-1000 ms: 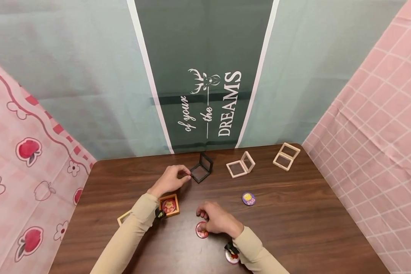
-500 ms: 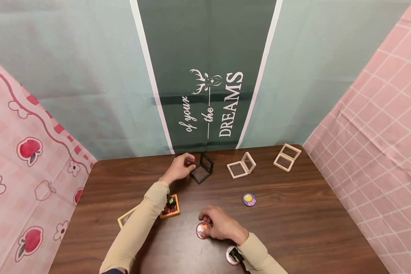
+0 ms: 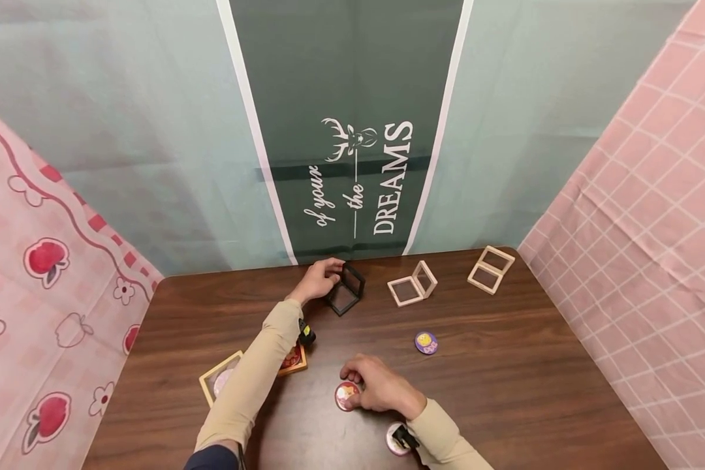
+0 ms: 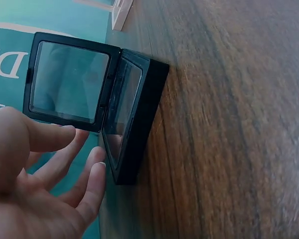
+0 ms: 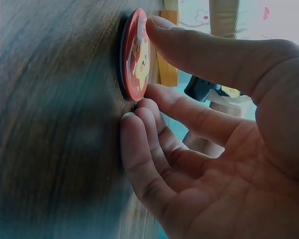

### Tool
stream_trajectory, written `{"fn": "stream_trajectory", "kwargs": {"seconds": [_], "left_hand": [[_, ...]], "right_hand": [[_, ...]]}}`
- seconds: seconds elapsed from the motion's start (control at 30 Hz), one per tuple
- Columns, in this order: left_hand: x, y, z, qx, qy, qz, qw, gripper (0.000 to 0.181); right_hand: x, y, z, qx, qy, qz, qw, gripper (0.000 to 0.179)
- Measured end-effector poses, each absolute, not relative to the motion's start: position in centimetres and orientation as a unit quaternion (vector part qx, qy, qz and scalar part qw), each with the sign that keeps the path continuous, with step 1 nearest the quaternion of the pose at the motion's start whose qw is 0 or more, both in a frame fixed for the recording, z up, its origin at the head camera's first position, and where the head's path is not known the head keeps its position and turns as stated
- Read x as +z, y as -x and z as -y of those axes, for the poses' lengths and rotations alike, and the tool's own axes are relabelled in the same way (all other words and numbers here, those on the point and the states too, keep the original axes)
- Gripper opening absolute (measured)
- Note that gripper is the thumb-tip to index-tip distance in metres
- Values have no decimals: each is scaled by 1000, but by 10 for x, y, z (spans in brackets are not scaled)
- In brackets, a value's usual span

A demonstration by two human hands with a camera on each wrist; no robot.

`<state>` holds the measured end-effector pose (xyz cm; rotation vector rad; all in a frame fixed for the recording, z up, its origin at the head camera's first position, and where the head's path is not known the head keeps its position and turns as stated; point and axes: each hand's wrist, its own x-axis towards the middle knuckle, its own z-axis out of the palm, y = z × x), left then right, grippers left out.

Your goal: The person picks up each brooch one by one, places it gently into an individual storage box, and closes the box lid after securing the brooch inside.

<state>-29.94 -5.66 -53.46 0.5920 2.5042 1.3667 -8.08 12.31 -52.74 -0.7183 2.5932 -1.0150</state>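
A black hinged display frame point(image 3: 342, 300) with clear panes stands unfolded near the table's back edge, its lid raised. My left hand point(image 3: 317, 281) is at the frame's left side. In the left wrist view the thumb lies by the lower edge of the raised lid point(image 4: 67, 82), with the other fingers loosely bent below and behind it; firm contact cannot be made out. A round red button badge point(image 5: 139, 57) with a yellow cartoon figure lies on the table. My right hand point(image 3: 382, 385) pinches it by the rim between thumb and forefinger, the other fingers resting near the wood.
Two pale hinged frames, one half-folded point(image 3: 408, 290) and one unfolded point(image 3: 486, 279), are at the back right. A purple badge point(image 3: 426, 343) lies right of centre. An orange frame point(image 3: 298, 369) and a yellow frame point(image 3: 205, 385) are partly under my left arm; a purple-rimmed badge point(image 3: 395, 444) is by my right wrist.
My left hand has moved right and slightly back, up to the black frame's raised lid. My right hand has shifted slightly at the red badge, which stays in about the same spot.
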Motion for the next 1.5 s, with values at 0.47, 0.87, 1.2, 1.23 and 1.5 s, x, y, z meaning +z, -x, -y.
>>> {"fn": "stream_trajectory", "kwargs": {"seconds": [0.47,0.87,1.2,1.23,1.5], "left_hand": [[-536,299,58,450,-202,-860,130,28],[-536,299,60,460,-207,-852,140,20],[-534,294,69,446,-220,-856,141,18],[-533,294,70,442,-224,-858,139,18],[-530,286,75,419,-229,-869,127,17]], "right_hand": [[-525,79,-120,-345,245,-896,133,36],[-527,76,-123,-339,264,-897,102,35],[-529,71,-122,-347,255,-896,110,34],[-529,71,-122,-348,255,-896,110,34],[-531,70,-124,-373,254,-885,111,30]]}}
